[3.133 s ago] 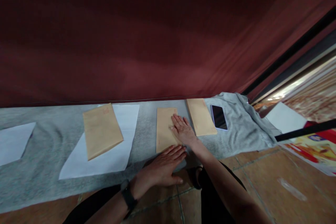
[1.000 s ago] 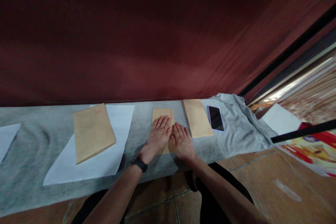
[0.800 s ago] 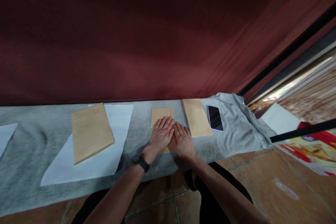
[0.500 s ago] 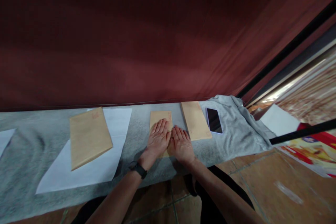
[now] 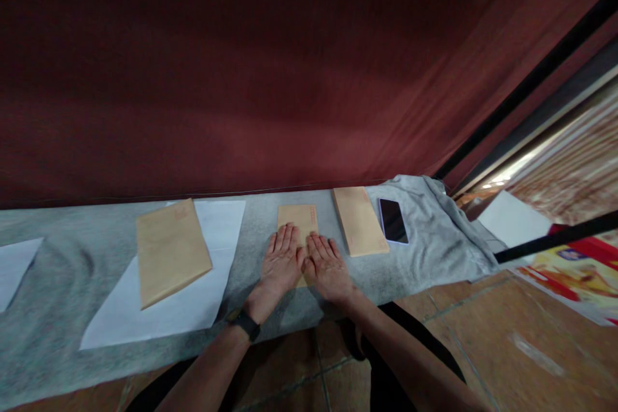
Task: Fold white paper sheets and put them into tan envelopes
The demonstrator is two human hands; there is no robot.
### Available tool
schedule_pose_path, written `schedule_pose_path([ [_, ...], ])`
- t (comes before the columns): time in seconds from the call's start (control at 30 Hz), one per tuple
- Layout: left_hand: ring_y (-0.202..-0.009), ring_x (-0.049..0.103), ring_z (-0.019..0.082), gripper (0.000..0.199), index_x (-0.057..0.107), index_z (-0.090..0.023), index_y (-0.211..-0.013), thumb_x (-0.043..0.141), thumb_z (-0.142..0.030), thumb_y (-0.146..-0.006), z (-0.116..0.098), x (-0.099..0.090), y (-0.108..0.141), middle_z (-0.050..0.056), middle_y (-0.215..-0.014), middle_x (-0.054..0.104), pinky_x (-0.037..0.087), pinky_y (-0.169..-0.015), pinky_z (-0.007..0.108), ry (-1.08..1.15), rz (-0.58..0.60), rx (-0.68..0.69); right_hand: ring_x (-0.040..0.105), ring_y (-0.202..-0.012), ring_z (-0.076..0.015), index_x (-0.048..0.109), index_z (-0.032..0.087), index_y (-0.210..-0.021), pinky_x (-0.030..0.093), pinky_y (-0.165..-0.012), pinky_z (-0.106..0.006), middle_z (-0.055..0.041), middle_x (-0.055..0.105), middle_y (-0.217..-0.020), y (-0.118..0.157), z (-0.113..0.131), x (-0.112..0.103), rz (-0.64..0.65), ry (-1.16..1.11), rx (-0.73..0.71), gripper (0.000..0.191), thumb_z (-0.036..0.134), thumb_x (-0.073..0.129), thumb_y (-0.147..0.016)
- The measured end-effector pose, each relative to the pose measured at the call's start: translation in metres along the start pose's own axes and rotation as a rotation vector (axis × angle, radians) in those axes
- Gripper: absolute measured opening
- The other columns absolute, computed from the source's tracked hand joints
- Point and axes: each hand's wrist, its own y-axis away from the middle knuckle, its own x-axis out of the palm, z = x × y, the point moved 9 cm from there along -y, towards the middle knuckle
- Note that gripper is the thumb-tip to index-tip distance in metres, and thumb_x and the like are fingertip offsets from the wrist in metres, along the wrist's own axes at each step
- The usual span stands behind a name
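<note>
"How does the middle envelope (image 5: 304, 220) lie?"
"On grey cloth (image 5: 261, 232), long axis running from the person toward the red backdrop (image 5: 290, 154)."
"Its look?"
"Tan, red print far right. Left hand (image 5: 280, 262) and right hand (image 5: 331, 270) lie flat across its edges, unclenched."

Free grey cloth (image 5: 257, 232) left of the hands (image 5: 282, 262), envelope stack (image 5: 361, 222) an obstacle rightward.

Long gray cloth (image 5: 258, 225) (bunched at right end), support underneath hidden. Directly on it, left to right: paper (image 5: 17, 267), second sheet (image 5: 193, 304), envelope (image 5: 295, 215), stack of envelopes (image 5: 361, 222), phone (image 5: 393, 221).
</note>
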Motion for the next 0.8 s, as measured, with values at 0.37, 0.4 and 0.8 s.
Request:
schedule_pose_path([
  [0.37, -0.151, 0.035, 0.030, 0.063, 0.041, -0.002, -0.152, 0.031, -0.037, -0.101, 0.018, -0.010, 0.012, 0.020, -0.159, 0.042, 0.021, -0.126, 0.049, -0.017, -0.008, -0.057, 0.038, -0.149, -0.0272, 0.043, 0.011, -0.154, 0.024, -0.124, -0.049, -0.0116, 0.042, -0.160, -0.007, -0.015, -0.001, 0.033, 0.042, 0.045, 0.053, 0.031, 0.035, -0.106],
  [0.4, -0.151, 0.035, 0.030, 0.063, 0.042, -0.001, -0.151, 0.030, -0.037, -0.101, 0.018, -0.011, 0.011, 0.021, -0.159, 0.041, 0.020, -0.127, 0.049, -0.016, 0.000, -0.060, 0.038, -0.149, -0.0276, 0.043, 0.011, -0.154, 0.023, -0.124, -0.050, -0.0116, 0.042, -0.160, -0.010, -0.015, 0.000, 0.037, 0.037, 0.050, 0.053, 0.031, 0.034, -0.106],
  [0.8, -0.153, 0.031, 0.025, 0.060, 0.040, -0.011, -0.155, 0.030, -0.036, -0.101, 0.006, -0.002, 0.003, 0.013, -0.161, 0.042, 0.022, -0.126, 0.046, 0.044, -0.030, -0.010, 0.037, -0.149, -0.0281, 0.040, 0.011, -0.155, 0.019, -0.123, -0.050, -0.0136, 0.037, -0.162, -0.037, -0.008, 0.008, 0.037, 0.084, 0.086, 0.053, 0.028, 0.033, -0.106],
])
